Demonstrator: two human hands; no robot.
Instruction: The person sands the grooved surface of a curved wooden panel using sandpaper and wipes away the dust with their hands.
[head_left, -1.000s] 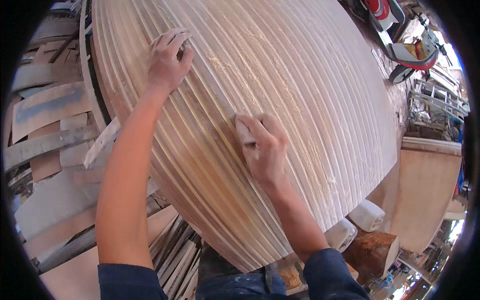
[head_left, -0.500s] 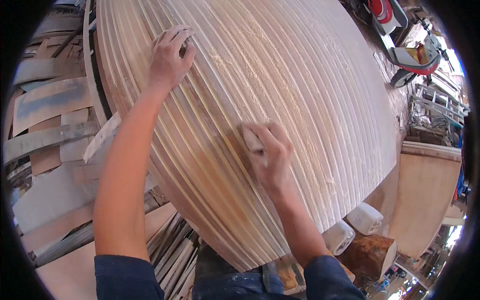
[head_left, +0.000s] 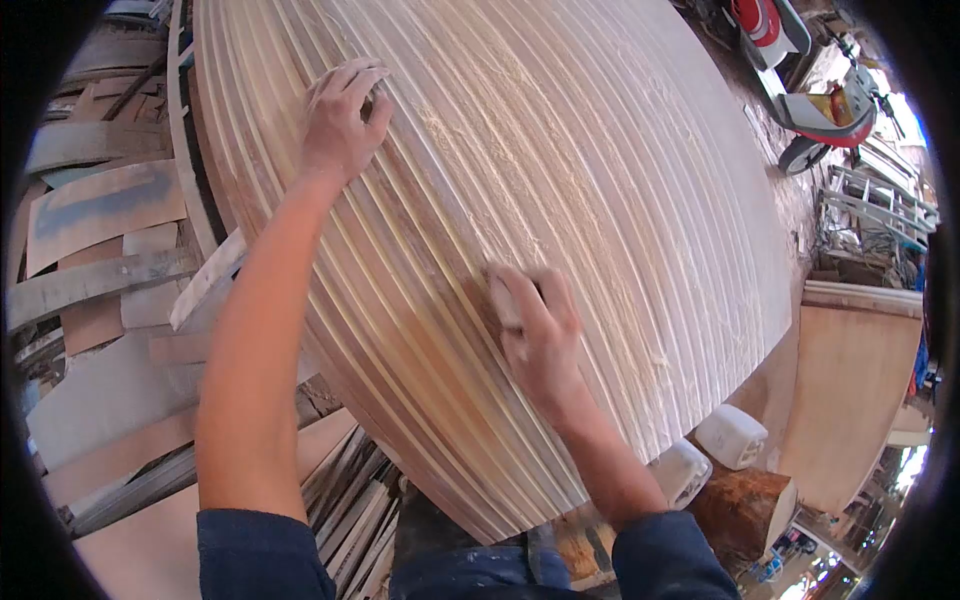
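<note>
A large curved panel of narrow wooden strips fills the middle, with pale grooves and lines of sawdust along it. On its upper left part rests my left hand, fingers bent, with a dusty pad or sheet partly showing under them. Near the panel's centre, my right hand is curled round a small pale, dusty block or folded sheet pressed against the strips. The exact nature of both held pieces is hard to make out.
Wood offcuts lie piled at left, with thin strips below. At right are a red and white scooter, a ladder and a plywood sheet. White jugs stand by a log at lower right.
My right hand has moved down and slightly right along the strips, with its pale piece. My left hand has stayed almost in place.
</note>
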